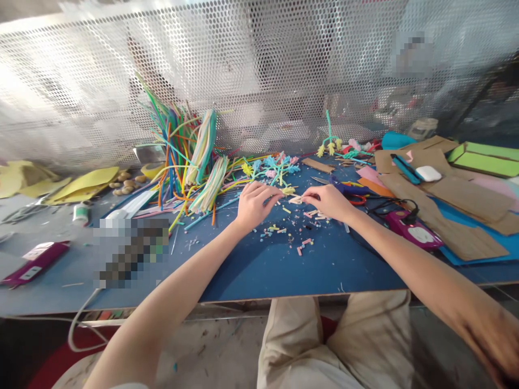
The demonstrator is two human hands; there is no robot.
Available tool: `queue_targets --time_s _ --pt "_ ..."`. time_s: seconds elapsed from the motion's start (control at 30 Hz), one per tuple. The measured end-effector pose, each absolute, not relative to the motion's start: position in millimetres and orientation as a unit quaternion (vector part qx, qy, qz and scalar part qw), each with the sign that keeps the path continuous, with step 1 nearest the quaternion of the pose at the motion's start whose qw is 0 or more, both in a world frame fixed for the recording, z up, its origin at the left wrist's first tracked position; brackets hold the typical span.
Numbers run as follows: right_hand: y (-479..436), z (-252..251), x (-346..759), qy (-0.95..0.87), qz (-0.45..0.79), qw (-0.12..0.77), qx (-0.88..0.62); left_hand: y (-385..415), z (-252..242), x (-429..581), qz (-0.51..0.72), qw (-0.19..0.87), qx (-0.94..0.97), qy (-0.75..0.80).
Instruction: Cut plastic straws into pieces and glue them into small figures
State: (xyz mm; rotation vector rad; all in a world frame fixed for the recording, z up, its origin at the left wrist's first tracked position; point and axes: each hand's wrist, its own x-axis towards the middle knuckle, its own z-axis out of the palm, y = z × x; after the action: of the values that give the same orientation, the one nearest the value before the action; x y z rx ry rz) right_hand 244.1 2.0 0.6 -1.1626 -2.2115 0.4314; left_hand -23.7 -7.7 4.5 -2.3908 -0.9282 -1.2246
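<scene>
Place: a craft workshop, seen from my seat.
Bench: my blue-topped worktable (259, 275), backed by a perforated metal screen (259, 54).
Materials: a heap of long coloured plastic straws (182, 146), brown cardboard sheets (458, 194), yellow foam sheets (81, 183).
Offcuts: small cut straw bits (284, 232) scattered before me.
Made pieces: pastel straw snowflake shapes (275, 167).

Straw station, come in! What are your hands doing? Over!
Right hand pinching a small pale straw piece. Left hand curled beside it, grip unclear. Cut bits scattered on the blue table; scissors beside right hand, nothing blocking.
</scene>
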Motion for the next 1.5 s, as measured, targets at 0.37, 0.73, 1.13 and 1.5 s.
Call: queue_targets --time_s 0.37,0.73,1.13,1.5 --pt "4.6 -1.8 243.9 -0.838 0.143 0.256 -0.459 -9.1 3.4 -18.2 -0.458 0.111 -0.819 -0.329" --pt "3.8 -1.1 244.7 -0.842 0.127 0.251 -0.460 -9.2 1.0 -18.9 -0.412 0.116 -0.834 -0.347" --pt "1.7 1.6 244.2 -0.841 0.134 0.242 -0.464 -9.1 -1.2 -20.0 -0.407 0.108 -0.840 -0.343" --pt "0.2 4.0 244.0 -0.843 0.132 0.237 -0.465 -10.2 -0.7 -20.2 -0.388 0.090 -0.855 -0.333"
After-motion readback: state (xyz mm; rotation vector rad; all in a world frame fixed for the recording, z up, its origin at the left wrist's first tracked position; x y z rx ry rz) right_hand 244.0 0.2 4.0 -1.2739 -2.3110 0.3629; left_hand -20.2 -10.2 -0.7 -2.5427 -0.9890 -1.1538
